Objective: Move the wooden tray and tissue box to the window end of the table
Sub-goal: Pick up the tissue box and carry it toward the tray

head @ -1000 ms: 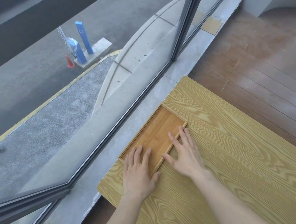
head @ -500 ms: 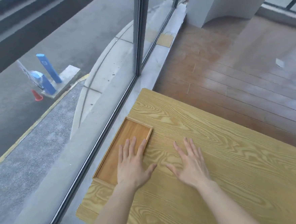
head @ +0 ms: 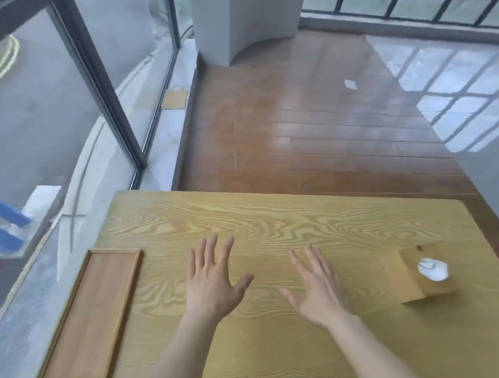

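Observation:
The flat wooden tray lies empty at the table's left end, right beside the window glass. A wooden tissue box with a white tissue sticking out of its top stands near the table's right side. My left hand hovers open over the middle of the table, well to the right of the tray. My right hand is open too, fingers spread, a short way left of the tissue box. Neither hand touches anything.
The light wood-grain table ends at a grey window sill on the left. Brown floorboards lie beyond its far edge, with a white pillar farther back.
Both hands have left the tray and moved right over the table. My view has swung right, so the tissue box has come into sight. The tray stays by the window.

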Demonstrator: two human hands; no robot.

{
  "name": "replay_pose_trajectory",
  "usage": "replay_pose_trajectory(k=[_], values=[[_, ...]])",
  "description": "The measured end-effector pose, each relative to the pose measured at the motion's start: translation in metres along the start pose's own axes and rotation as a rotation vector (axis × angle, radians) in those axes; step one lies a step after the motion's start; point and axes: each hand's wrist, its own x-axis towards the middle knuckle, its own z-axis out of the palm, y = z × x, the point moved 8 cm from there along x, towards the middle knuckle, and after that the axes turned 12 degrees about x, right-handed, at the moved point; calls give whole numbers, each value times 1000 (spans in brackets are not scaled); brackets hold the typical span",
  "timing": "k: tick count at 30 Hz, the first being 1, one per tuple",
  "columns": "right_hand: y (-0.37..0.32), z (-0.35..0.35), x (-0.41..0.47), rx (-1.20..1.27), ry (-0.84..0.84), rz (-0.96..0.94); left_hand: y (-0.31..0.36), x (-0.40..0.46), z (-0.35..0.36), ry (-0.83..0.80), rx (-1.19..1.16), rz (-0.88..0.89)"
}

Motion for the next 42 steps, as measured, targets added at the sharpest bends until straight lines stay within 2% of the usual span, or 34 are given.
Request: replay_pose_trajectory(k=[8, 15, 18, 22, 27, 30, 35, 42], values=[[152, -94, -30, 113, 185, 106, 172, 18, 18, -75, -81, 74], [273, -160, -50, 296, 391, 221, 292, 23, 45, -221, -416, 1], [317, -172, -51, 382, 433, 315, 323, 21, 62, -306, -642, -86], [366, -170, -51, 623, 457, 462, 359, 15, 81, -388, -807, -174], [400, -150, -41, 1013, 419, 608, 392, 10, 102, -486, -984, -288], [407, -139, -32, 1168, 370, 634, 406, 10, 112, -529, -1046, -368], [409, -126, -18, 1279, 279, 592, 424, 8, 130, -579, -1074, -421], [411, -111, -13, 1260, 235, 573, 438, 7, 150, -625, -1076, -408]])
